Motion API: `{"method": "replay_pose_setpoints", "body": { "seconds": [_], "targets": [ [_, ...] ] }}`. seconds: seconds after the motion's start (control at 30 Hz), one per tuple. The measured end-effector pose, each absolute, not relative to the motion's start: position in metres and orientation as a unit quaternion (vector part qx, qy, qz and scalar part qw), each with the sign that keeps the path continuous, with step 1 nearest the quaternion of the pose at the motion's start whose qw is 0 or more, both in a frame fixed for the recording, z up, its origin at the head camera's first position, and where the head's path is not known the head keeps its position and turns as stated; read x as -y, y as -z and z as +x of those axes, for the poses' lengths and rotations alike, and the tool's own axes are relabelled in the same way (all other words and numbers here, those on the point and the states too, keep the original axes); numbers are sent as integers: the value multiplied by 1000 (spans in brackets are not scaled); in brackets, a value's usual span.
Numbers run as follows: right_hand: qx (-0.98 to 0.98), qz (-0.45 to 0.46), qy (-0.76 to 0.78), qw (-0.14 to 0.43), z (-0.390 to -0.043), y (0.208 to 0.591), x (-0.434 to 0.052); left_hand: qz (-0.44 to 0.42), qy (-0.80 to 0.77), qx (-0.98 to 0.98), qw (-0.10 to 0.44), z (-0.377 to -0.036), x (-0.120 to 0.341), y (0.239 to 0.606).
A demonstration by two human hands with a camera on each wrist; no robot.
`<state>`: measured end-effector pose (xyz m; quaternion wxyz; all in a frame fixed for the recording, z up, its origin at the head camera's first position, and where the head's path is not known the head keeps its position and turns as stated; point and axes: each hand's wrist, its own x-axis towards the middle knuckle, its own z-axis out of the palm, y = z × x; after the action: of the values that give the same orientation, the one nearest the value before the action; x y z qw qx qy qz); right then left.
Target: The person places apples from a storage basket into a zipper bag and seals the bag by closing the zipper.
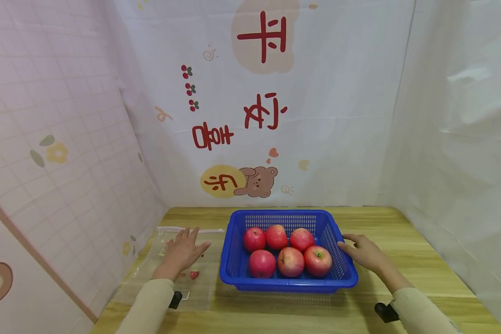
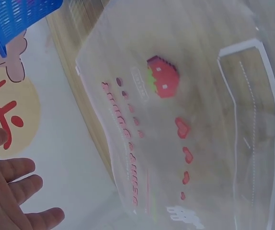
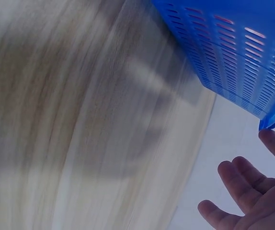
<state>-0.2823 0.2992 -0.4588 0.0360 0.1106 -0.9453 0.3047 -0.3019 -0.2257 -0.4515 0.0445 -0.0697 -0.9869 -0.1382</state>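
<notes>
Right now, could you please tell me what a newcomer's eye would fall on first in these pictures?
Probably the rectangular blue plastic basket on the wood-grain table, with six round red apples inside. To its left lies a clear plastic zip bag with strawberry print, the left hand over it, while the right hand is at the basket's right rim.

White bear-print cloth [image 1: 342,130] behind a wood-grain tabletop [image 1: 409,260]

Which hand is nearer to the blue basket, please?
Right. The right hand is at the right rim of the blue basket; the left hand is over the clear bag, apart from the basket.
</notes>
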Motion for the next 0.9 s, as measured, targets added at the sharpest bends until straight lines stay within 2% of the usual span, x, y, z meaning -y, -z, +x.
{"method": "replay_pose_setpoints", "body": {
  "seconds": [0.13, 0.53, 0.9],
  "targets": [
    [945, 98, -312, 24, -283, 459, -298, -64, 138, 988, 40, -301, 231, 454],
    [946, 96, -305, 42, -285, 464, -298, -55, 126, 990, 32, -306, 237, 457],
    [944, 82, -318, 30, -283, 465, -294, -38, 134, 990, 17, -310, 246, 456]
  ]
}}
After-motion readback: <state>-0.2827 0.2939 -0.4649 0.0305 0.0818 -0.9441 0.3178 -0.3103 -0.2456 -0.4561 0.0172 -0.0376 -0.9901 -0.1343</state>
